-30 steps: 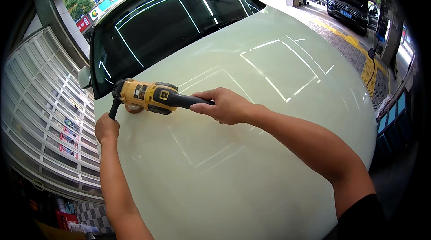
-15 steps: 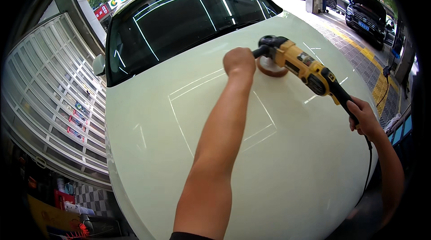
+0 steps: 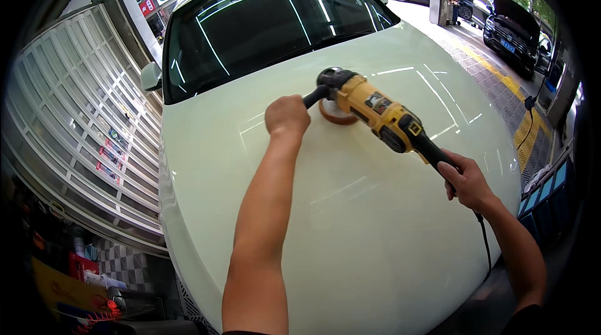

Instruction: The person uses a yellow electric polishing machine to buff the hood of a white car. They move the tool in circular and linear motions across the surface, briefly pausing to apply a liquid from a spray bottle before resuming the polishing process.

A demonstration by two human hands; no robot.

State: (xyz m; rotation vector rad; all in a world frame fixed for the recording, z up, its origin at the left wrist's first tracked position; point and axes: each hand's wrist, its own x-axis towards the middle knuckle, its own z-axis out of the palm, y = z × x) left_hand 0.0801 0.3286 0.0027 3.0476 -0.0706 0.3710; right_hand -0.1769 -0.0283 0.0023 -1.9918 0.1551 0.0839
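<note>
A yellow and black car polisher (image 3: 379, 109) lies across the pale hood (image 3: 350, 235) of a car. Its round orange-brown pad (image 3: 339, 113) rests on the paint below the windshield (image 3: 263, 28). My left hand (image 3: 287, 115) is closed around the black side handle at the tool's head. At the other end, my right hand (image 3: 464, 178) wraps round the black rear grip, from which a dark cord (image 3: 486, 244) hangs over the hood's right edge. Light strips reflect in the paint around the tool.
Slatted white shutter panels (image 3: 87, 122) stand along the left side. The car's side mirror (image 3: 151, 76) sticks out there. Lower left are a red hose coil (image 3: 103, 319) and boxes. A dark car with its hood raised (image 3: 510, 31) stands at the far right, beyond floor grating.
Both hands have moved the polisher left across the hood, its pad also slightly nearer to me. My grip on both handles stays the same. The view has shifted a little.
</note>
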